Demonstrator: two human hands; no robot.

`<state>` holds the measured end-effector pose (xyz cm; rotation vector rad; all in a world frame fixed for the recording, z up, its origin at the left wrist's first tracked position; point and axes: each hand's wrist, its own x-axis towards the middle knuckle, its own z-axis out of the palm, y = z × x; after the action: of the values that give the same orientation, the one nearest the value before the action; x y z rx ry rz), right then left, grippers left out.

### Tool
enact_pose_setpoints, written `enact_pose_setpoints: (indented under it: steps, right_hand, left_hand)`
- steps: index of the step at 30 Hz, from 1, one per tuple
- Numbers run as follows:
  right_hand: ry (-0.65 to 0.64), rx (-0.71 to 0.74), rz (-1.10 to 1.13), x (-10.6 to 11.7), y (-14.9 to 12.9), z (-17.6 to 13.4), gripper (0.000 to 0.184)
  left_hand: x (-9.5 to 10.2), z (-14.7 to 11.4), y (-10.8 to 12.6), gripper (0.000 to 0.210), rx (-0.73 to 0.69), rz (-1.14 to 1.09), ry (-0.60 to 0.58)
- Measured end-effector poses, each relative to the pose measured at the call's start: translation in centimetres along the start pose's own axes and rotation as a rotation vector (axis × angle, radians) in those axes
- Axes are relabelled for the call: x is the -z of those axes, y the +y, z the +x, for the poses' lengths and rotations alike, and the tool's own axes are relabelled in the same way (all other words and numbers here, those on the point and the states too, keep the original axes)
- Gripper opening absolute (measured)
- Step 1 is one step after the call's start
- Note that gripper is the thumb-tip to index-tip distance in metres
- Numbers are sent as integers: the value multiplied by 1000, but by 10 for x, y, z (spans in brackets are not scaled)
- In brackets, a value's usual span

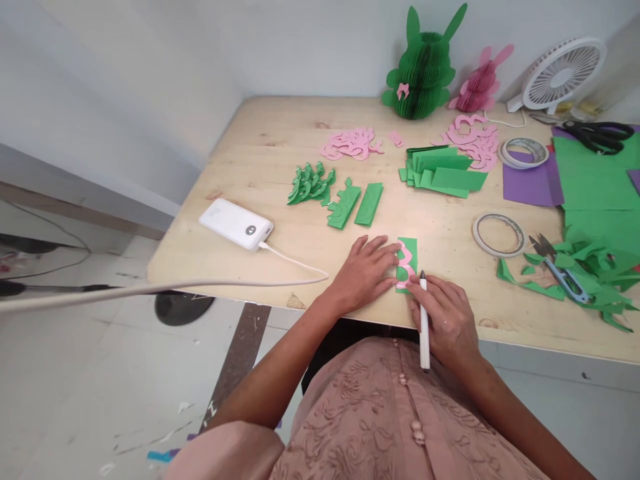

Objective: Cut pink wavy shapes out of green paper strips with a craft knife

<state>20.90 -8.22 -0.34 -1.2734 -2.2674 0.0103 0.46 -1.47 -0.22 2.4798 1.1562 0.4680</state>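
At the table's near edge, a pink paper cutout (405, 265) with a wavy outline lies on a small green paper rectangle (412, 247). My left hand (366, 272) rests flat from the left, fingers spread, with fingertips on the cutout's left edge. My right hand (447, 317) is closed around a white pen (425, 327), whose black end is towards the green paper. Its thumb and fingertip touch the lower right of the cutout. Just beyond lie a plain folded green piece (369, 204) with a drawn outline and a partly cut green piece (344, 205).
Cut green shapes (310, 183), pink cutouts (353, 143) and green strips (445, 171) lie farther back. Tape rolls (500, 235), small scissors (563, 270) and green scraps (597, 267) are right. A power bank (235, 223) sits left, its cable crossing the front edge. Paper rabbits (425, 73) and a fan (565, 75) stand behind.
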Motion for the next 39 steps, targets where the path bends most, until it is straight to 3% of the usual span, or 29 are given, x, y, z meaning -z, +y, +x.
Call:
enact_pose_setpoints:
  steps: [13,39]
  right_hand:
    - [8,16,2,-1,1,0,36]
    - [3,22,-29,-1,2,0,30]
  left_hand:
    - [2,1,2,22,30,-17,-18]
    - [3,1,3,24,28,-40,-15]
